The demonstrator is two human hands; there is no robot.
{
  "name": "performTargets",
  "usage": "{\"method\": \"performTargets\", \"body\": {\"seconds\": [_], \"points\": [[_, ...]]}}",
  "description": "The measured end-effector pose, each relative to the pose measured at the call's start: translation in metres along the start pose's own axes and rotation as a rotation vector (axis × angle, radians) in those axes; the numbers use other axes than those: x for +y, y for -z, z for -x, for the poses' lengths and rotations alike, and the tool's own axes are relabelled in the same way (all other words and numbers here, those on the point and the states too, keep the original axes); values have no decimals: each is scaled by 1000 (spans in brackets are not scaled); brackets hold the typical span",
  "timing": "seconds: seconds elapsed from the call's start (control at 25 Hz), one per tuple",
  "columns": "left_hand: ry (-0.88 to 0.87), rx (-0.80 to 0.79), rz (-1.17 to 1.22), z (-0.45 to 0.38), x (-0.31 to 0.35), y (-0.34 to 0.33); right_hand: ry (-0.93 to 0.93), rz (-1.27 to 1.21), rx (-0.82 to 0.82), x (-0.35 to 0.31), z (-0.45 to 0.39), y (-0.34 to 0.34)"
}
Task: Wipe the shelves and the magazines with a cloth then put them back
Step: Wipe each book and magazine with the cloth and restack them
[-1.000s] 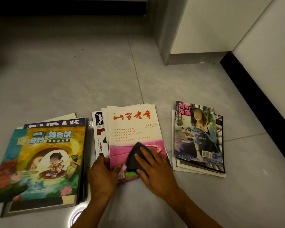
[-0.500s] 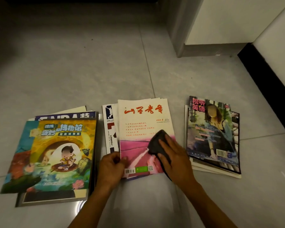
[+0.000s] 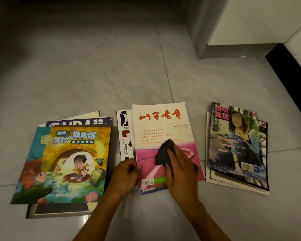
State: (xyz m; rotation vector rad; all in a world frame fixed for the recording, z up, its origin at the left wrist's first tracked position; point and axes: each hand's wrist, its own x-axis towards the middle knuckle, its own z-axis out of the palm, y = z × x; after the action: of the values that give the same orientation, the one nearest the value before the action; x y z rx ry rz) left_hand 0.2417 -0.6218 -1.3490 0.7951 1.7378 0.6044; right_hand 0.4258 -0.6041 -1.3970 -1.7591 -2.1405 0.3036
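1. At far left we see a stack of magazines on the grey tiled floor (image 3: pixel 76 66), topped by a cartoon-cover magazine (image 3: pixel 64 164) that lies flat; neither hand touches it.
2. Our left hand (image 3: pixel 126 174) sits between that stack and the middle stack. Its fingers are curled and the fingertips pinch the left edge of the red-and-pink magazine (image 3: pixel 162 129), near its lower corner.
3. The red-and-pink magazine lies face up on top of the middle stack, white above and pink below, with other magazines showing beneath its left edge.
4. Our right hand (image 3: pixel 181 167) lies palm down on the pink lower half of that cover. Its fingers are extended, nearly straight, and press the dark cloth (image 3: pixel 165 152) against the cover.
5. The dark cloth is bunched; most of it projects from under the fingers toward the upper left, and a small part shows at the right side of the hand.
6. At right, well apart from both hands, a third stack carries a portrait-cover magazine (image 3: pixel 236 141).
7. A white cabinet (image 3: pixel 250 20) stands at the upper right.
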Motion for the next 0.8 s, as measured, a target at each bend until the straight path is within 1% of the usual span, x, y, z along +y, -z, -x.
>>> {"method": "performTargets", "body": {"seconds": [0.04,0.08,0.16,0.2,0.24,0.28,0.36,0.4,0.44,0.48,0.52,0.56,0.6,0.64,0.68,0.72,0.76,0.8], "points": [[-6,0,-5,0,-2,-1,60,43,17,-14,8,-6],[-11,4,-20,0,-3,-1,181,51,-15,-24,15,-7],[-19,15,-52,-2,-2,-1,413,42,-162,-15,7,2],[-19,7,-64,-4,-3,0,452,39,-174,-3,-4,4],[-26,-12,-74,-5,-2,2,397,3,-184,9,-16,8],[-33,-44,-92,-5,-2,4,272,-49,-195,20,-29,9],[-38,-110,-155,-3,-1,8,15,-145,-134,34,-47,12],[-31,-138,-183,-2,-1,9,-53,-166,-117,33,-46,13],[-23,-157,-219,-1,-2,8,-66,-171,-111,28,-38,14],[-18,-169,-258,-1,-2,8,-25,-153,-115,20,-22,14],[-14,-168,-303,0,-2,8,81,-124,-123,13,0,14],[-16,-158,-337,-1,-3,9,244,-92,-133,7,23,15],[-16,-148,-363,-2,-2,8,415,-70,-183,6,41,17],[-19,-143,-395,-3,-1,7,538,-49,-239,12,43,22],[-28,-139,-436,-2,1,7,587,-53,-265,21,33,24],[-47,-136,-479,-2,0,6,548,-81,-285,29,18,24],[-62,-135,-523,-3,-1,5,422,-129,-281,35,0,25],[-65,-135,-567,-3,0,3,246,-185,-243,39,-16,25]]}}
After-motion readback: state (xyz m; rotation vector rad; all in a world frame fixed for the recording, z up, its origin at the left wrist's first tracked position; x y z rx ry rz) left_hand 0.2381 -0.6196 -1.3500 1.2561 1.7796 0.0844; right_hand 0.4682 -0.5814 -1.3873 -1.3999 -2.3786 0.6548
